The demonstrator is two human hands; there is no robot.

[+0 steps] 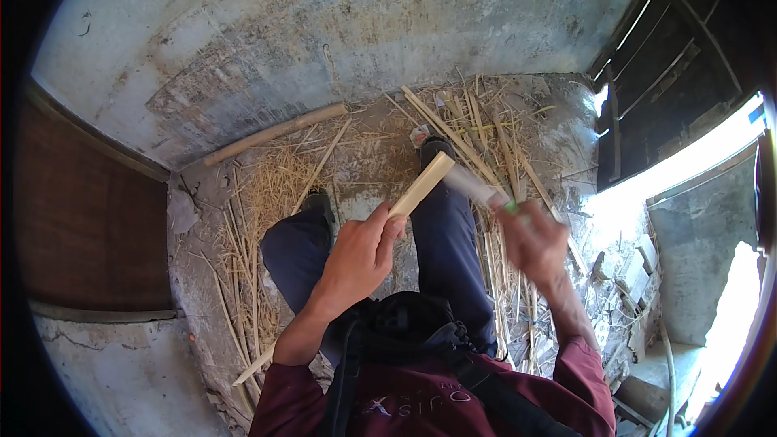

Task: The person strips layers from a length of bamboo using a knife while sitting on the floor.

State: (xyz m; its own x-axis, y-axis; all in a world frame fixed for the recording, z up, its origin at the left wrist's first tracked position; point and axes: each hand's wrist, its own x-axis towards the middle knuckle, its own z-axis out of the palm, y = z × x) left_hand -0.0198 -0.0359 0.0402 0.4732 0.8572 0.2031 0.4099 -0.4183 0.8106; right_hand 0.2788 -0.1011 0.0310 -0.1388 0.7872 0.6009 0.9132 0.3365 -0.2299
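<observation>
My left hand [362, 252] is closed round the lower end of a pale, flat strip of split bamboo [422, 184], which slants up and to the right above my knee. In my right hand [532, 240] is a knife, its handle showing some green and its blade [472, 184] smeared by motion. The blade points up and left, close to the upper end of the strip; whether it touches the strip I cannot tell. The fingers of my right hand are blurred but wrapped round the handle.
A round bamboo pole [275, 134] lies along the foot of the stained wall [324, 24]. Thin shavings [279, 186] heap on the floor to the left. Long bamboo strips [453, 133] lie ahead and to the right. Rubble [635, 271] is piled at the right, near a bright opening.
</observation>
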